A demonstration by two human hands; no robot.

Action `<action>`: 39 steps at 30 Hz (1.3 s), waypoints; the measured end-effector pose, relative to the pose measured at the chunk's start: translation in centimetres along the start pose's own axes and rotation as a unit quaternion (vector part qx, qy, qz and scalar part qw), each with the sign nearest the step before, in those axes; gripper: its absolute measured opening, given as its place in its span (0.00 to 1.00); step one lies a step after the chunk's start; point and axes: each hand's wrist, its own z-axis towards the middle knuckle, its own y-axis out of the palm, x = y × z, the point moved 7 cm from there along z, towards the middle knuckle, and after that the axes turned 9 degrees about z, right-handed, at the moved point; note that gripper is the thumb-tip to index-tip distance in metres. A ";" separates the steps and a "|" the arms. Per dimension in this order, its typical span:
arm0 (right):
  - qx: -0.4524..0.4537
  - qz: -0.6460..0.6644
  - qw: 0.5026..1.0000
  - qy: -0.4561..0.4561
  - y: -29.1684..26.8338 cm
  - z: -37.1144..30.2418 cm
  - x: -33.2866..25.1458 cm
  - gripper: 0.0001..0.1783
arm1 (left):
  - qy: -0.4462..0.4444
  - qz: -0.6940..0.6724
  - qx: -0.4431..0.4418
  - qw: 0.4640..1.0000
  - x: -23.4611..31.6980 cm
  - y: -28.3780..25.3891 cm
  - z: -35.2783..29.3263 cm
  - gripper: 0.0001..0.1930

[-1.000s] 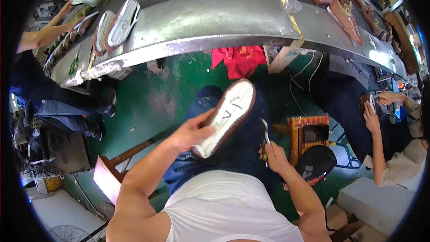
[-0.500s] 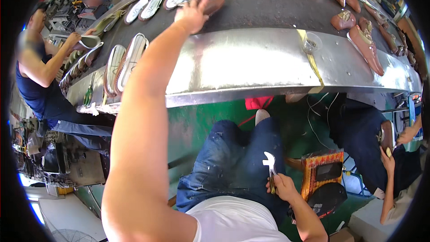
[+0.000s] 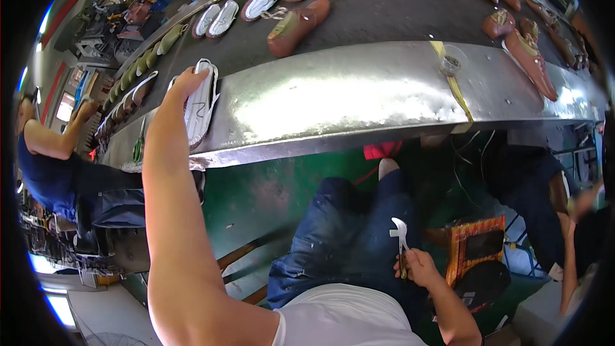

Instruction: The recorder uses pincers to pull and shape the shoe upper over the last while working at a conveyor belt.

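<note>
My right hand [image 3: 415,265] rests over my thigh and is closed on the handle of a claw hammer [image 3: 400,237], its metal head pointing up. My left arm stretches out to the left end of the bench, where my left hand [image 3: 187,82] grips a shoe standing sole up at the metal edge. That hand and forearm hide most of the gripped shoe. Right beside it stands another upturned shoe [image 3: 201,106] with a white sole. Farther in on the dark belt sits a brown lace-up shoe [image 3: 298,27], upright, with nothing touching it.
White-soled shoes [image 3: 264,1] lie sole up along the belt's far side. Brown shoes [image 3: 530,64] stand at the right, near a clear cup [image 3: 450,61] of small bits. Co-workers sit at both sides. A patterned box [image 3: 475,247] is beside my right leg.
My left hand has let go of the brown shoe, which now stands upright on the belt. It has moved left and nearer to the upturned pair. My right hand still holds the hammer.
</note>
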 end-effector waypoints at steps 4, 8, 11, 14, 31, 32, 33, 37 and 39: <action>0.010 -0.021 1.000 -0.018 1.0 -0.6 -0.3 0.22 | 0.077 -0.292 -0.074 0.950 2.5 -0.9 -7.2 0.32; 0.007 0.009 1.000 -0.008 1.0 -0.2 1.2 0.17 | 0.109 -0.578 -0.158 0.793 4.2 0.7 -19.9 0.29; -0.002 -0.156 0.985 -0.073 2.8 -1.7 -1.8 0.12 | 0.105 -0.715 -0.153 0.674 7.9 6.6 -31.9 0.32; 0.010 -0.207 0.963 -0.171 4.4 -2.7 -3.2 0.10 | 0.183 -0.703 -0.203 0.656 11.5 14.5 -40.9 0.42; -0.076 -0.081 0.980 -0.165 12.0 -3.7 -5.1 0.11 | 0.301 -0.549 -0.187 0.757 15.3 20.1 -47.8 0.24; -0.075 -0.081 0.980 -0.166 11.9 -3.6 -5.2 0.11 | 0.302 -0.549 -0.187 0.757 15.5 19.8 -48.0 0.24; -0.082 -0.064 0.990 -0.100 12.1 -3.5 -5.1 0.11 | 0.281 -0.555 -0.184 0.761 15.3 19.9 -48.0 0.24; -0.046 -0.270 0.960 -0.060 11.9 -2.4 -7.6 0.12 | 0.199 -0.604 -0.195 0.747 15.0 21.2 -47.1 0.22; -0.044 -0.334 0.934 -0.119 11.3 -1.1 -7.6 0.13 | 0.183 -0.624 -0.195 0.735 14.7 21.8 -46.7 0.21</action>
